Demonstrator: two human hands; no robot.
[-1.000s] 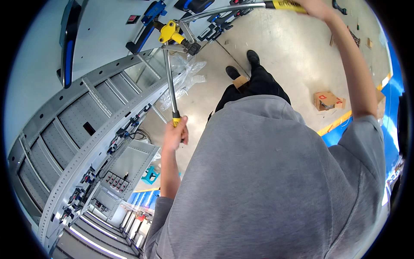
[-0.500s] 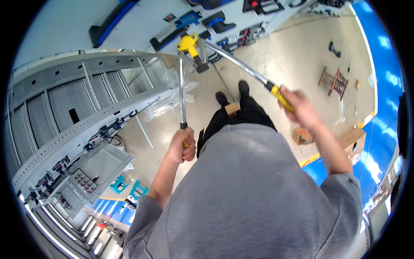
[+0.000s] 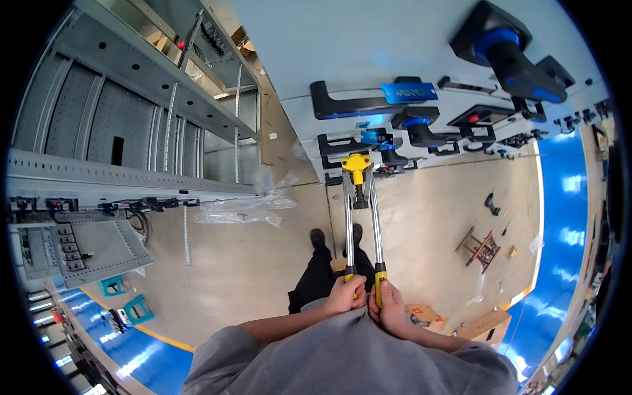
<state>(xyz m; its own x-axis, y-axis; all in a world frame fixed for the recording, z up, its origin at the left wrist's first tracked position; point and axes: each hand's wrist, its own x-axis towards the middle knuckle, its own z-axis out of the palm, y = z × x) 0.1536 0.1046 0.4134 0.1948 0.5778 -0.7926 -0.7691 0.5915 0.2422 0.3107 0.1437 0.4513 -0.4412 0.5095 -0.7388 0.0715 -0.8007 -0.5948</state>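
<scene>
I hold a long-arm hand riveter (image 3: pixel 357 172) by its two handles, its yellow head pointing away from me. My left hand (image 3: pixel 347 293) is wrapped round the yellow grip of the left handle. Round the right handle's grip, my right hand (image 3: pixel 387 303) is closed too. The chrome handles run almost side by side, with the grips close together near my waist. Beyond the riveter's head stands a pale cabinet panel (image 3: pixel 289 59) with black and blue latch handles (image 3: pixel 349 100). Whether the tip touches the panel cannot be made out.
At left stands a grey metal cabinet frame (image 3: pixel 92 178), with clear plastic wrap (image 3: pixel 243 207) on the floor beside it. A small wooden stool (image 3: pixel 479 249) and a cordless drill (image 3: pixel 491 204) lie on the right. Cardboard boxes (image 3: pixel 484 327) sit at lower right, teal stools (image 3: pixel 137 309) at lower left.
Both hands have come together, bringing the riveter's spread handles nearly parallel. My view has turned, so the latch-covered panel now fills more of the upper right.
</scene>
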